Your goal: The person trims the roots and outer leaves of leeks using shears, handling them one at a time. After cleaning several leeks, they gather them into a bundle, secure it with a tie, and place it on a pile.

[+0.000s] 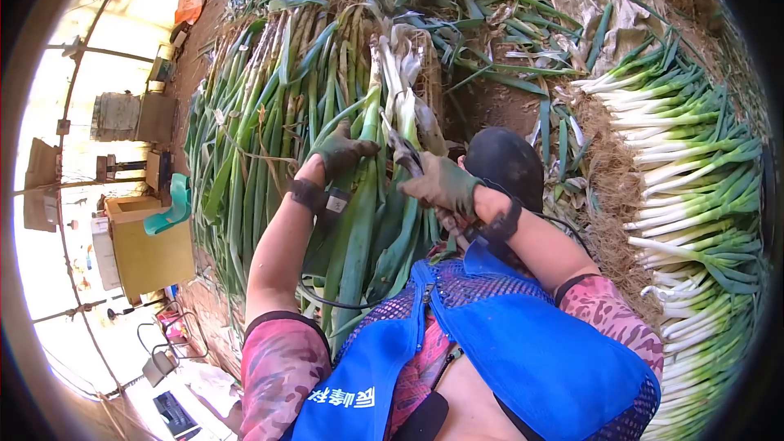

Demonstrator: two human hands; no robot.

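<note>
My left hand [345, 153], in a dark green work glove, is closed around the green stalk of a large scallion [372, 106]. The scallion's pale root end points away from me, and its long leaves hang down toward my lap. Close to its right, my right hand [445, 185], gloved too, grips a grey metal nozzle tool [406, 153] whose narrow tip points at the stalk. Loose whitish outer skins [400, 73] lie just beyond the tip. Under and left of my hands, a thick pile of unpeeled scallions [269, 122] lies with roots away from me.
Clean white-stemmed scallions [670, 163] form a long row on the right, roots inward. Leaf scraps [490, 0] and a pale sack [604, 0] cover the ground ahead. A dark rounded form [506, 165] sits beside my right hand. A cardboard box [147, 253] and teal plastic piece [171, 206] are left.
</note>
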